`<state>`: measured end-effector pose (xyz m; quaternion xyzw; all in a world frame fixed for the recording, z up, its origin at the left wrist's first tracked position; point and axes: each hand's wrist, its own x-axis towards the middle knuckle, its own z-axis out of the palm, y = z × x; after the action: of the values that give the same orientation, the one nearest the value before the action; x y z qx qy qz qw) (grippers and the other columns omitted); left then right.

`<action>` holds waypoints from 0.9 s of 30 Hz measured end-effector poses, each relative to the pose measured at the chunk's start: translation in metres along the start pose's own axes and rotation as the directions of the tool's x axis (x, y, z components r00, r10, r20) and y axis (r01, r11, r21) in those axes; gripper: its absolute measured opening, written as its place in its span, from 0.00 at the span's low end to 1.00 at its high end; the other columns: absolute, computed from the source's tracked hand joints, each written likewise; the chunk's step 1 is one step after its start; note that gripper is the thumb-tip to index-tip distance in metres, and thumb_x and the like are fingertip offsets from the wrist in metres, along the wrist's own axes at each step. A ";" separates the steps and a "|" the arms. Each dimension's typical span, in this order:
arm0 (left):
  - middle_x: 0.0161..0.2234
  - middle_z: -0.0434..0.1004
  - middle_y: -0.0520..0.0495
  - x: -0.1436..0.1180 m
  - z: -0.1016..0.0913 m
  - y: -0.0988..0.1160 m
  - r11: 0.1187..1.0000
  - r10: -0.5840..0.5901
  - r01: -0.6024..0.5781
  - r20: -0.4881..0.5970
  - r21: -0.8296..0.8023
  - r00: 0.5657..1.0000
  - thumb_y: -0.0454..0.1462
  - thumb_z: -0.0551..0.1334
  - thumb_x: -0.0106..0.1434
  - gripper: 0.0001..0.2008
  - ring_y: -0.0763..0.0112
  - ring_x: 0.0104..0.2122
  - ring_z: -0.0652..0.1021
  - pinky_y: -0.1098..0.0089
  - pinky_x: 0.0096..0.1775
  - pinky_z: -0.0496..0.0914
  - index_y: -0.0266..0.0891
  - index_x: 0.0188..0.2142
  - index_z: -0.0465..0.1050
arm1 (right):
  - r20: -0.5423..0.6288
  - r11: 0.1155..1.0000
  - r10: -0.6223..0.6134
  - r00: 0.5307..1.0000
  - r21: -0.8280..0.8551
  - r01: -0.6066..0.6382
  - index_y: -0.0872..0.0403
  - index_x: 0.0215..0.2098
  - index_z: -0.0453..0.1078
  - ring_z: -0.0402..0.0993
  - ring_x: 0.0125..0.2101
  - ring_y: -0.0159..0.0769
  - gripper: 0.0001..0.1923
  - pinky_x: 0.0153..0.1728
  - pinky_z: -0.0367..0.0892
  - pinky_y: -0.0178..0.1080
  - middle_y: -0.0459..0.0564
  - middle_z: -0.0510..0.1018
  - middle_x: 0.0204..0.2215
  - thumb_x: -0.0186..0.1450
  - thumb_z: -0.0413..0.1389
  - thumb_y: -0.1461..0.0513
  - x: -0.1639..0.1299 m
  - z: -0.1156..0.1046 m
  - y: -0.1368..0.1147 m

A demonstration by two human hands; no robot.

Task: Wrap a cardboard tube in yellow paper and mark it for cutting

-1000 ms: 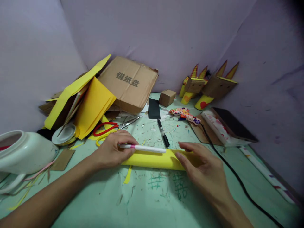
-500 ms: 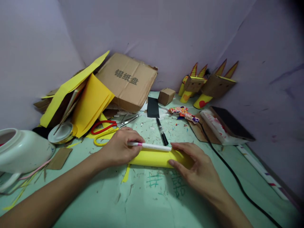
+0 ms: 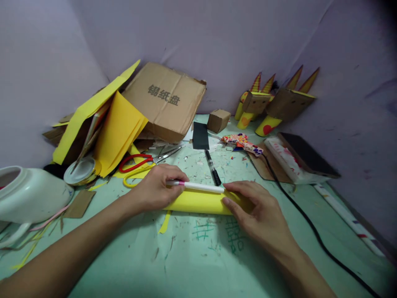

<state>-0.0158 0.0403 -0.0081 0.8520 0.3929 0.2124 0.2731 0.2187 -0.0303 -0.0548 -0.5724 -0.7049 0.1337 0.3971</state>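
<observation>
A rolled yellow paper [image 3: 198, 203] lies across the green mat [image 3: 192, 256] in front of me. My left hand [image 3: 155, 188] presses on its left end and grips a white pen with a pink band [image 3: 198, 186], which lies along the roll's far edge. My right hand [image 3: 254, 207] curls over the roll's right end, fingers wrapped on the paper. A thin yellow paper strip [image 3: 165, 223] sticks out from under the roll.
Red and yellow scissors [image 3: 138, 165], a black marker [image 3: 213, 167], a black card [image 3: 200, 135], a patterned glue gun [image 3: 243, 142] with black cable [image 3: 310, 231], yellow sheets [image 3: 119, 132], cardboard [image 3: 164, 103], a white jar [image 3: 31, 194], cardboard figures [image 3: 279, 105].
Both hands and the yellow roll have shifted a little away from me, the roll looks tighter, and my right hand has slid left onto its end.
</observation>
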 end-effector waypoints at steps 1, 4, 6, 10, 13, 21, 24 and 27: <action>0.30 0.77 0.49 -0.001 -0.002 0.001 1.000 -0.021 0.021 -0.003 -0.015 1.000 0.33 0.57 0.56 0.07 0.69 0.32 0.74 0.69 0.38 0.66 0.37 0.30 0.75 | 0.019 1.000 0.002 1.000 0.018 -0.002 0.49 0.40 0.73 0.72 0.38 0.42 0.10 0.43 0.66 0.50 0.49 0.79 0.36 0.59 0.56 0.62 0.000 -0.001 0.001; 0.31 0.77 0.49 -0.004 -0.007 0.004 0.997 -0.074 0.074 -0.010 -0.037 0.997 0.34 0.58 0.55 0.07 0.68 0.34 0.74 0.70 0.37 0.66 0.36 0.30 0.75 | 0.047 0.999 0.006 0.999 0.046 -0.008 0.49 0.42 0.72 0.72 0.39 0.42 0.12 0.43 0.66 0.50 0.49 0.78 0.38 0.61 0.53 0.64 -0.002 -0.003 0.004; 0.30 0.77 0.49 -0.006 -0.007 0.004 0.998 -0.057 0.057 -0.007 -0.021 0.998 0.33 0.58 0.55 0.07 0.69 0.33 0.74 0.69 0.38 0.66 0.36 0.30 0.75 | 0.043 0.999 0.011 0.999 0.040 -0.013 0.48 0.42 0.72 0.72 0.39 0.42 0.12 0.43 0.66 0.51 0.48 0.78 0.38 0.60 0.53 0.65 -0.002 -0.002 0.005; 0.30 0.77 0.49 -0.010 -0.003 0.001 1.000 -0.008 0.008 0.000 0.019 1.000 0.31 0.57 0.55 0.07 0.70 0.33 0.74 0.69 0.38 0.65 0.35 0.30 0.75 | 0.018 1.000 -0.019 1.000 -0.005 0.019 0.48 0.41 0.73 0.72 0.38 0.42 0.11 0.44 0.65 0.52 0.48 0.79 0.36 0.59 0.55 0.64 0.000 0.000 0.002; 0.30 0.76 0.49 -0.011 -0.001 -0.001 0.999 0.009 -0.008 -0.013 0.031 1.000 0.30 0.57 0.55 0.08 0.70 0.32 0.74 0.69 0.38 0.65 0.35 0.31 0.75 | 0.003 0.998 -0.056 0.998 -0.041 0.056 0.49 0.39 0.73 0.72 0.36 0.41 0.09 0.43 0.65 0.51 0.47 0.79 0.34 0.60 0.55 0.64 0.002 0.002 -0.002; 0.32 0.76 0.49 -0.011 0.002 0.000 0.999 0.017 -0.016 -0.027 0.029 0.999 0.28 0.58 0.54 0.07 0.71 0.32 0.74 0.70 0.38 0.65 0.35 0.30 0.75 | 0.023 0.991 -0.117 0.993 -0.068 0.118 0.50 0.37 0.73 0.72 0.34 0.40 0.07 0.41 0.64 0.50 0.47 0.79 0.33 0.61 0.55 0.63 0.005 0.006 -0.011; 0.31 0.75 0.49 -0.011 0.002 0.001 1.000 0.001 0.000 -0.019 0.023 1.000 0.28 0.58 0.53 0.08 0.72 0.32 0.73 0.71 0.37 0.65 0.35 0.29 0.75 | 0.025 0.988 -0.128 0.991 -0.085 0.130 0.51 0.36 0.74 0.72 0.34 0.40 0.06 0.40 0.64 0.50 0.48 0.79 0.32 0.60 0.56 0.62 0.006 0.008 -0.011; 0.31 0.75 0.49 -0.011 0.002 0.002 0.999 -0.028 0.028 0.004 0.022 1.000 0.28 0.57 0.54 0.08 0.72 0.31 0.73 0.71 0.36 0.65 0.35 0.29 0.75 | 0.022 0.989 -0.125 0.992 -0.078 0.127 0.51 0.34 0.74 0.72 0.33 0.40 0.05 0.40 0.64 0.49 0.48 0.78 0.30 0.61 0.55 0.62 0.008 0.010 -0.011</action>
<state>-0.0205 0.0302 -0.0101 0.8498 0.4066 0.2024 0.2674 0.2030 -0.0237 -0.0511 -0.5407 -0.7478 0.0855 0.3757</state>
